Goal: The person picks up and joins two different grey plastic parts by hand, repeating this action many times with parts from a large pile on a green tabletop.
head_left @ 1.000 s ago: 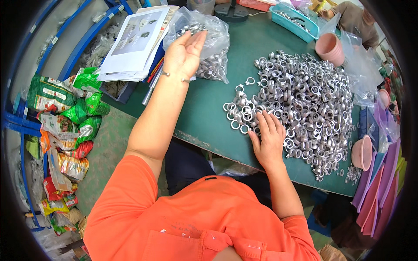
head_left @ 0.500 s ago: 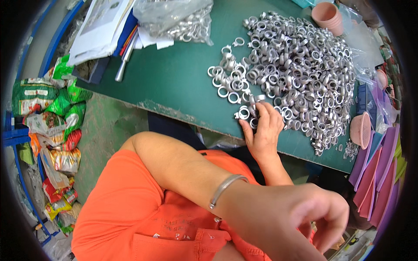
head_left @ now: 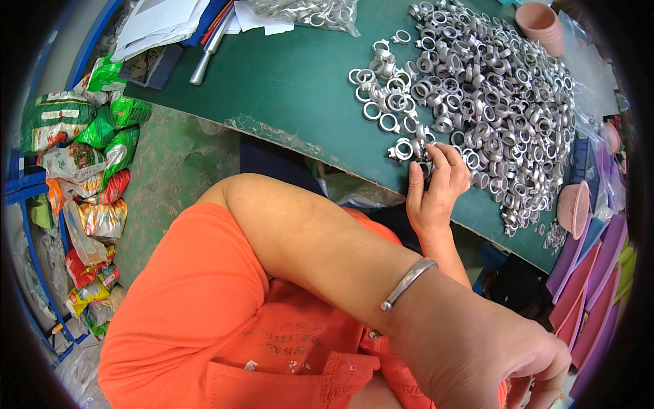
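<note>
Many silvery metal ring clamps with small lugs lie in a large heap (head_left: 490, 102) on the green table, with a smaller loose group (head_left: 388, 88) to its left. My right hand (head_left: 439, 187) rests at the near edge of these rings. Its thumb and fingers are apart, the fingertips touching a few rings; one ring clamp (head_left: 402, 149) lies just left of the thumb. My left forearm, with a silver bangle (head_left: 409, 283) on the wrist, crosses my body to the right. My left hand (head_left: 497, 347) is low at the right, fingers curled down; whatever they hold is hidden.
Papers (head_left: 160, 27), a silver-handled tool (head_left: 208, 58) and a clear bag of rings (head_left: 313, 10) lie at the table's far left. Pink cups (head_left: 541, 27), a pink basket (head_left: 573, 208) and purple and pink bins (head_left: 593, 273) line the right. Colourful packets (head_left: 88, 163) fill a blue rack at left.
The view has shifted, so the table sits higher and further right. My left hand has moved slightly right and down. My right hand stays at the rings.
</note>
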Motion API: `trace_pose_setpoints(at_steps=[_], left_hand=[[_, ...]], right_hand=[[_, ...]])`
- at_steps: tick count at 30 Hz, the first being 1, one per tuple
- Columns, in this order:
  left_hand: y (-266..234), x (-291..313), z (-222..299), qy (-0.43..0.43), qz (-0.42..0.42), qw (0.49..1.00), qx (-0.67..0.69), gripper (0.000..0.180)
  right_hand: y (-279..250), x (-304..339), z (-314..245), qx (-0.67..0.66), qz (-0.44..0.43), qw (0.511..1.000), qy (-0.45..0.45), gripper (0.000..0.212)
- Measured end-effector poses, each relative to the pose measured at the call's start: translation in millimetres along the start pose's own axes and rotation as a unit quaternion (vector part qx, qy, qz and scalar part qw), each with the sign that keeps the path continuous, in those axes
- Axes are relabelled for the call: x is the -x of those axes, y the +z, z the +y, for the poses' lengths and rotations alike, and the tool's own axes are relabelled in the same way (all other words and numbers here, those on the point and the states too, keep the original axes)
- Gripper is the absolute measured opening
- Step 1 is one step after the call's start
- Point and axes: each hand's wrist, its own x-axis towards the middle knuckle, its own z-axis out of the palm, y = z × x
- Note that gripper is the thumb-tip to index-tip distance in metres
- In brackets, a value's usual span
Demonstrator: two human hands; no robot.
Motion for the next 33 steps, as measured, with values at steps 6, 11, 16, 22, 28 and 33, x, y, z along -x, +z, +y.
trace_pose_setpoints(at_steps=[6, 11, 16, 22, 28, 33], left_hand=[[1, 1, 6, -0.005, 0.009, 1.0, -0.027, 0.047], [3, 2, 13, -0.015, 0.018, 0.998, -0.051, 0.049], [-14, 6, -25, 0.125, 0.051, 0.979, -0.153, 0.046], [-62, 51, -68, 0.078, 0.24, 0.965, 0.068, 0.022], [-105, 107, -118, -0.084, 0.497, 0.848, 0.161, 0.001], [-105, 109, -126, -0.036, 0.503, 0.842, 0.192, 0.005]], right_hand=[[-1, -16, -2, 0.007, -0.031, 0.999, 0.035, 0.03], [9, -30, -3, -0.018, -0.004, 0.999, 0.05, 0.024], [8, -31, 6, -0.079, 0.031, 0.996, -0.011, 0.024], [10, -27, 18, -0.469, 0.14, 0.859, 0.146, 0.045], [-23, -32, 28, -0.803, 0.007, 0.503, 0.32, 0.031], [-27, -30, 25, -0.823, -0.007, 0.431, 0.37, 0.029]])
